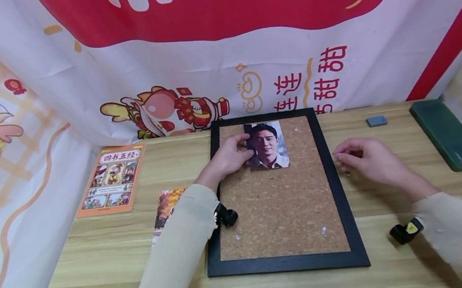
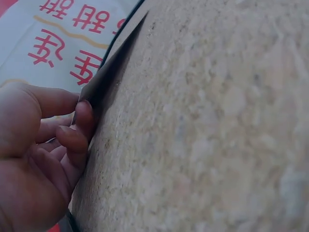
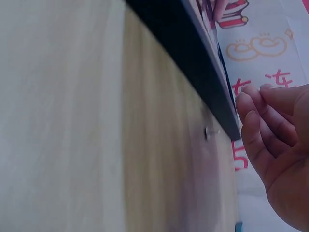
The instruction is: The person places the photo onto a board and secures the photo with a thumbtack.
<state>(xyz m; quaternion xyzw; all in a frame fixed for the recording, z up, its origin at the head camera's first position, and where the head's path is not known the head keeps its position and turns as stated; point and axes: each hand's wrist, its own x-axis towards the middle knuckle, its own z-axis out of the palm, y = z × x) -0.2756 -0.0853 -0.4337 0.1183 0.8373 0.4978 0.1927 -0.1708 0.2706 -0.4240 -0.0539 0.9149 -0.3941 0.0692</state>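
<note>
My left hand point(image 1: 232, 155) pinches the left edge of a portrait photo point(image 1: 274, 146) over the upper part of a black-framed cork board point(image 1: 278, 207). In the left wrist view the photo point(image 2: 104, 77) tilts up off the cork, its edge between thumb and fingers. Just past the frame's right side my right hand point(image 1: 369, 161) hovers with fingers bent and tips close together; nothing shows between them. Beneath its fingertips a small shiny piece point(image 3: 208, 132) lies on the table. Clear bits point(image 1: 323, 231) sit near the cork's corners.
An orange-bordered booklet point(image 1: 111, 182) lies at the left. Partly under my left forearm is an autumn-coloured picture point(image 1: 168, 204). At the back right are a small blue block point(image 1: 376, 121) and a dark green case point(image 1: 452, 135). A printed cloth point(image 1: 211, 81) hangs behind the table.
</note>
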